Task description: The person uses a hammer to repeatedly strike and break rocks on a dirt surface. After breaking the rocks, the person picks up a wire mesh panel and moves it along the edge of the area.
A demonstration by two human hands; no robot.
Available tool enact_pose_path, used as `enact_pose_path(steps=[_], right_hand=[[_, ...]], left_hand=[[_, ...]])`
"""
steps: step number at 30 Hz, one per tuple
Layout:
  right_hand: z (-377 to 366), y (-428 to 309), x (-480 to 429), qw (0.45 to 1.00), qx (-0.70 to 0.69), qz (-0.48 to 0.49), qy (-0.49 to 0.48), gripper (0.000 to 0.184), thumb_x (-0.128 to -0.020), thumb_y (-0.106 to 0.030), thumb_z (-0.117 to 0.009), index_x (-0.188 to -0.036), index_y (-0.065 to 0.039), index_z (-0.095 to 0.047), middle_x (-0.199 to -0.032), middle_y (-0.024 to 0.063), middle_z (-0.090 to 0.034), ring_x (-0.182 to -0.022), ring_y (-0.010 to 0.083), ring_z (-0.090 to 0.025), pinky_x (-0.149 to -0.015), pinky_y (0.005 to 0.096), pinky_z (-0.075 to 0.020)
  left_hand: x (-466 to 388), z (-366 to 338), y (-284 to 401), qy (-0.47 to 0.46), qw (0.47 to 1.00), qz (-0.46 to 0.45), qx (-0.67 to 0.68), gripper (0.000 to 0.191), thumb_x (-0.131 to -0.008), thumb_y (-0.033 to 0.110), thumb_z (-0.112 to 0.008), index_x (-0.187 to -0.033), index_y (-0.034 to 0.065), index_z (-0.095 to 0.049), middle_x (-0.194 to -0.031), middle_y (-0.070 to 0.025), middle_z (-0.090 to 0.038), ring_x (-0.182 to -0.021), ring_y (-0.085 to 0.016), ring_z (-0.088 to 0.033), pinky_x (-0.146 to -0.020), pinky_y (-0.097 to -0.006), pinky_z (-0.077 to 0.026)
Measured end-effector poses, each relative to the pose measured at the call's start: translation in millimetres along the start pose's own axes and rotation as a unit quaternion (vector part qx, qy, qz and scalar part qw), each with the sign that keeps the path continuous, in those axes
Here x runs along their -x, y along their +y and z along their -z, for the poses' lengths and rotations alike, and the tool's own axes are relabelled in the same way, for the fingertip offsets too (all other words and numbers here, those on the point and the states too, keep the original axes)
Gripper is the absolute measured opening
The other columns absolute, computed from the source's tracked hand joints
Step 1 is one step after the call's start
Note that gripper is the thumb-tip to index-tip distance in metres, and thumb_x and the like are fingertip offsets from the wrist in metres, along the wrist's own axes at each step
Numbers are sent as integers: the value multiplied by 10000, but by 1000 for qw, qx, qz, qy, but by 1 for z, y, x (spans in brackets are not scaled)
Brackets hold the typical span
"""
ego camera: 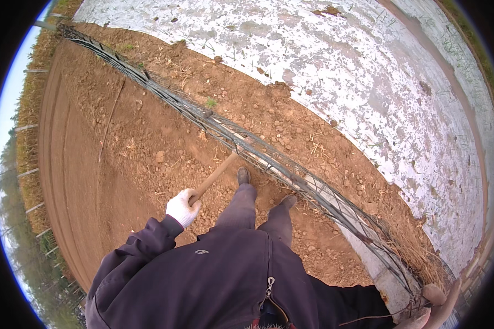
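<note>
My left hand point(183, 207), in a white knit glove, is closed around the end of a long wooden tool handle point(214, 177). That handle slants away to the dark wire mesh fence point(214, 119), and its far end is hidden behind the wires. Running diagonally from far left to near right, the fence passes just beyond my boots point(243, 176). A dark sleeve point(350, 302) reaches toward the lower right, but my right hand cannot be made out. Close to that sleeve are the fence's near end and some wooden posts point(434, 294) with thin wire around them.
White plastic film point(333, 61), spotted with soil and pierced by green shoots, lies beyond the fence. A pale concrete strip point(356, 242) runs along the fence's near end. Brown clods and dry straw point(422, 251) line the fence. To the left lies smoother bare soil point(74, 164).
</note>
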State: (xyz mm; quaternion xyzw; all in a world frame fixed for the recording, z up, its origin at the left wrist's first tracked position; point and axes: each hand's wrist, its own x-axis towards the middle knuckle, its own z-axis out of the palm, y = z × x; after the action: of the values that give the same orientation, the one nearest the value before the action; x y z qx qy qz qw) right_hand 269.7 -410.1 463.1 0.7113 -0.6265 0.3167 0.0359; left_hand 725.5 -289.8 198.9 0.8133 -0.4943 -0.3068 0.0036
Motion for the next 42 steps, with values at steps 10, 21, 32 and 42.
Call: enact_pose_path(steps=[10,21,32,42], right_hand=[[0,3,-2,1000,-8,16,-24,566,-1017,-333,-443,-1329,140,-425,-1171,252,-599,-668,212,-641,-579,288,-540],[-5,4,0,1000,2,7,-13,592,-1015,-351,-409,-1340,143,-406,-974,225,-640,-649,215,-628,-574,294,-520],[-1,17,-3,994,-93,34,-54,594,-983,-290,-563,-1352,140,-386,-740,152,-623,-581,178,-539,-514,284,-429],[23,5,13,983,-36,-166,-65,812,-888,-394,-634,-1438,107,-309,-856,75,-561,-849,158,-526,-826,281,-393]], left_hand=[[5,-4,-6,21,1000,-18,10,193,-806,155,-669,-973,72,-619,-899,-146,-665,-820,-331,-669,-704,-378,-538],[3,-3,-4,-4,1000,12,8,216,-826,192,-667,-995,74,-604,-937,-152,-663,-826,-332,-671,-720,-396,-543],[8,-7,-7,-1,1000,-2,-4,234,-798,178,-692,-991,74,-609,-932,-150,-661,-827,-337,-670,-710,-399,-541],[8,-19,-16,24,999,-19,22,251,-766,173,-711,-978,65,-628,-910,-153,-670,-814,-335,-672,-714,-390,-539]])
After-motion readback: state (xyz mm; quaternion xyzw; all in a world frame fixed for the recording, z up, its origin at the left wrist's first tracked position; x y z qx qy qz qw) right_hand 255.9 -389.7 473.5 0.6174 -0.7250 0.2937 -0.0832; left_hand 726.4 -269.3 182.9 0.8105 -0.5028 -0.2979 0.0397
